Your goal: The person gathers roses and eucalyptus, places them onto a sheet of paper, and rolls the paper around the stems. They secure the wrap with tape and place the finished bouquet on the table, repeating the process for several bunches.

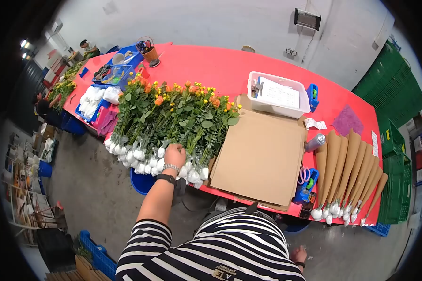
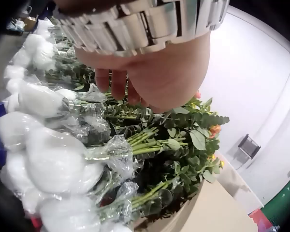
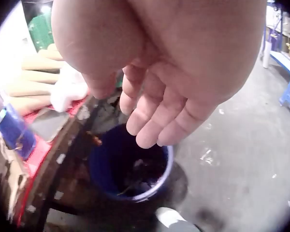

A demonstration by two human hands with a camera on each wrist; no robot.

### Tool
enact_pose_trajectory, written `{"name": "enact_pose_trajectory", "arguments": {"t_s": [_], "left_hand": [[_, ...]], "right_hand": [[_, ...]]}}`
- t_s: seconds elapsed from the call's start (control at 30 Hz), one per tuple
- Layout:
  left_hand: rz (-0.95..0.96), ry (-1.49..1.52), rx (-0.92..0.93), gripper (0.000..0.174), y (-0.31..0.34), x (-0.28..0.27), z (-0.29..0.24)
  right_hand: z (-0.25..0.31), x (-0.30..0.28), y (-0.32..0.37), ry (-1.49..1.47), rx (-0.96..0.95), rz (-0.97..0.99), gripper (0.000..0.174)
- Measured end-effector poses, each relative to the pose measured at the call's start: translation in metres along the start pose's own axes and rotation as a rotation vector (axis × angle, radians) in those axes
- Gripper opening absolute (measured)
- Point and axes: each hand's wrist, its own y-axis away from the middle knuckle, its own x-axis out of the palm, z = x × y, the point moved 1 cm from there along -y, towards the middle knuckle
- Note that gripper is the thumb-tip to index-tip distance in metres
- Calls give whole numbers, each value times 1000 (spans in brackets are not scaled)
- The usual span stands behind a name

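Observation:
Rows of bouquets with orange and yellow flowers (image 1: pixel 183 105) lie on the table, their stem ends wrapped in white bundles (image 1: pixel 138 154). My left hand (image 1: pixel 175 157) is over the wrapped stems near the front edge. In the left wrist view, the fingers of the left hand (image 2: pixel 130 87) bend down among stems and clear plastic; whether they grip any is hidden. My right hand (image 1: pixel 299 254) hangs beside my body, beyond the table edge. The right wrist view shows the right hand (image 3: pixel 159 104) with loosely bent fingers and nothing in them, above a blue bucket (image 3: pixel 130 164).
Flat cardboard (image 1: pixel 260 154) lies right of the bouquets, with a white bin (image 1: pixel 279 110) of papers behind it. Farther right are a spray can (image 1: pixel 315 142), a tape dispenser (image 1: pixel 306 185) and brown paper-wrapped bundles (image 1: pixel 347 164). Blue trays (image 1: pixel 115 75) stand at the back left.

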Motion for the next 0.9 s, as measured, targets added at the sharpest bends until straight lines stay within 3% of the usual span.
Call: {"name": "enact_pose_trajectory", "arguments": {"t_s": [0.03, 0.07, 0.13, 0.17, 0.27, 0.33, 0.5, 0.7, 0.8, 0.9], "left_hand": [[11, 7, 6, 24, -12, 3, 4], [-1, -36, 13, 26, -23, 5, 8], [21, -98, -5, 33, -43, 12, 14], [39, -92, 2, 33, -50, 14, 14], [147, -139, -27, 37, -66, 12, 3], [165, -108, -1, 37, -72, 18, 9], [135, 7, 79, 29, -76, 23, 21], [152, 462, 65, 20, -56, -23, 4], [343, 762, -41, 17, -30, -55, -20], [433, 992, 1, 17, 5, -68, -48]], "right_hand": [[8, 12, -1, -275, 51, 54, 16], [11, 30, 4, -277, 51, 41, 16], [14, 65, 20, -201, -115, -22, 17], [15, 80, 38, -200, -110, -42, 17], [1, 113, 87, 185, -102, 27, 14], [-77, 89, 83, 234, -87, -15, 17], [-51, 104, 117, 289, -82, -54, 18], [-36, 110, 118, 372, -78, -45, 20], [-32, 106, 105, 417, -83, -21, 20], [-22, 98, 88, 463, -94, 6, 21]]}}
